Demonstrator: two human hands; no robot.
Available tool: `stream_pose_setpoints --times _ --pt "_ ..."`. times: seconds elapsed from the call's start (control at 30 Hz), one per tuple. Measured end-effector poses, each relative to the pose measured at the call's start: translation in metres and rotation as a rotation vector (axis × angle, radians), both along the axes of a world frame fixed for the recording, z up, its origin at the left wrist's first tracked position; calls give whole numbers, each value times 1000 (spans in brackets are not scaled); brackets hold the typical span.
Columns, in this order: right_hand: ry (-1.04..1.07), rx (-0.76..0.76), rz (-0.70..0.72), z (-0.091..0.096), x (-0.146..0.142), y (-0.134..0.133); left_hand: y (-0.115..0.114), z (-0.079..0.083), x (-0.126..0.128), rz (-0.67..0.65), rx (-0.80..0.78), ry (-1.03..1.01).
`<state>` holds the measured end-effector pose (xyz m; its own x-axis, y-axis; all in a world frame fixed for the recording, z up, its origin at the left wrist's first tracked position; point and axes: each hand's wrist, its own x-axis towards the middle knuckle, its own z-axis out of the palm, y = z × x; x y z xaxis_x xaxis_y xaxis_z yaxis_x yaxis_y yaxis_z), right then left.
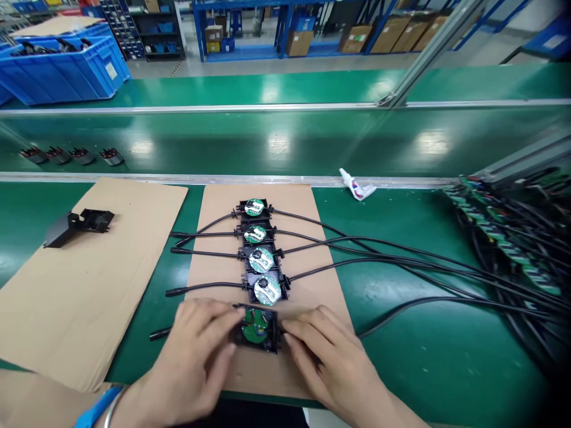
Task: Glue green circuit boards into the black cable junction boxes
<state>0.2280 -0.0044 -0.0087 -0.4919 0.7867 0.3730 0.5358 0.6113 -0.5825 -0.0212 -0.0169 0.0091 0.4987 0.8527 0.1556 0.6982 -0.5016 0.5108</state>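
A black plastic housing with a green round circuit board inside lies before me on the cardboard. My left hand grips its left end, fingertips at the board's edge and thumb lower down. At the opposite end, my right hand pinches the black cable where it enters the housing. The fingers partly cover both cable ends. Just beyond, several similar housings stand in a column, each with a round board such as the nearest one and cables out of both sides. A short cable plug pokes out left of my left hand.
A cardboard sheet at left bears a black bracket-like part. Bundled cables with green boards are heaped at right. A crumpled white tube lies near the metal rail. Small motors and a blue crate are farther back.
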Motion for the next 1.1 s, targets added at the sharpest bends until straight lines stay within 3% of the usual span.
stream_pose_setpoints --times 0.1,0.23,0.33,0.43,0.6,0.67,0.73,0.87,0.97,1.1 --pt "-165 120 -8 11 -18 -11 5 -3 -9 130 -18 -25" --pt "-395 143 -34 4 -58 -24 9 -14 -4 135 -45 -61" --pt "-402 198 -36 -7 -80 -25 9 -21 -1 120 -6 -88" --pt "-354 182 -4 -4 -84 -21 10 -18 -2 95 22 -91" --pt "-233 -37 86 30 -41 0 27 2 -10 14 -139 -27" --pt "-171 -36 61 37 -14 20 41 7 -10 11 -110 12" --pt "-154 63 -1 34 10 45 55 6 -7 39 -45 60" --pt "-251 6 -23 11 37 75 67 -1 2 1 -71 106" --pt "-206 -65 55 11 45 63 60 4 1 7 -194 -1" --pt "-284 -78 175 35 52 32 48 24 -2 -9 -300 -53"
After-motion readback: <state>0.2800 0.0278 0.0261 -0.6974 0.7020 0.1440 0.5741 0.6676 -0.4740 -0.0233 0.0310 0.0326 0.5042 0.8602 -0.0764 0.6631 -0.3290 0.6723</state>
